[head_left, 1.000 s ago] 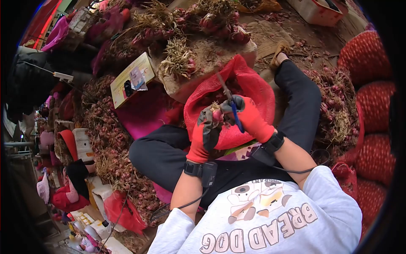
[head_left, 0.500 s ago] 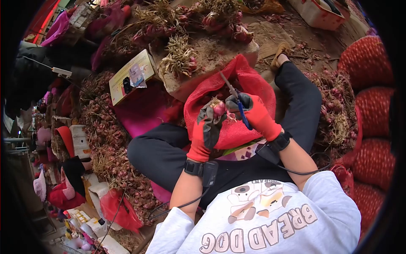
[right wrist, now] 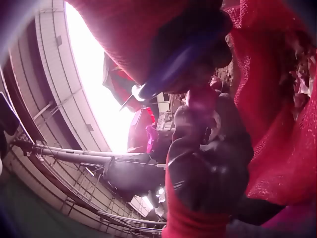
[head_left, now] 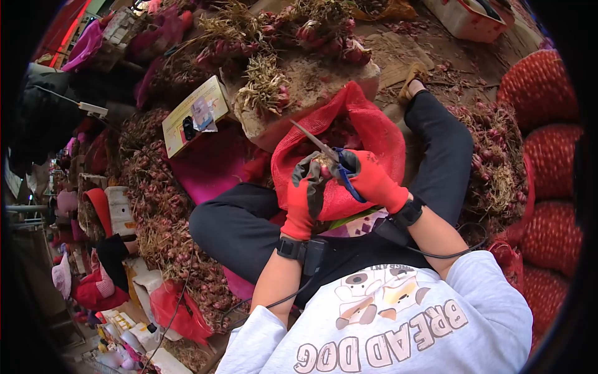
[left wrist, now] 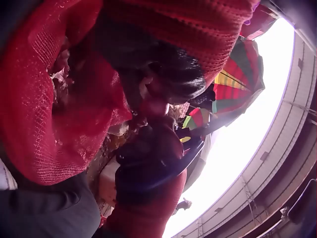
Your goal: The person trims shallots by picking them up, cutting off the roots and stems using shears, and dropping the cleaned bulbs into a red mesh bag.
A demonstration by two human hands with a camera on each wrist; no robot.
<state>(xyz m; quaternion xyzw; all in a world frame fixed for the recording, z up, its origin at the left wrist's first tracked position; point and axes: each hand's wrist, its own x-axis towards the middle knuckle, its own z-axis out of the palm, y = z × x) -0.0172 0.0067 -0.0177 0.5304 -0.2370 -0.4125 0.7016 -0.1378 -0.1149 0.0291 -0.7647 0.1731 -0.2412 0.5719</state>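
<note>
Over bag (head_left: 385,134), hands (head_left: 305,190) (head_left: 375,179) close tog., L gripping onion (head_left: 324,166), R scissors (head_left: 316,141).

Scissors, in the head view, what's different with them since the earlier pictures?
The scissors have swung so their tip points further to the picture's left. Nothing was let go: the right hand still grips them, the left hand still holds the onion; the red mesh bag stayed put.

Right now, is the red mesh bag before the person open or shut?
Open: in the head view, the red mesh bag has its rim spread and its inside shows.
</note>
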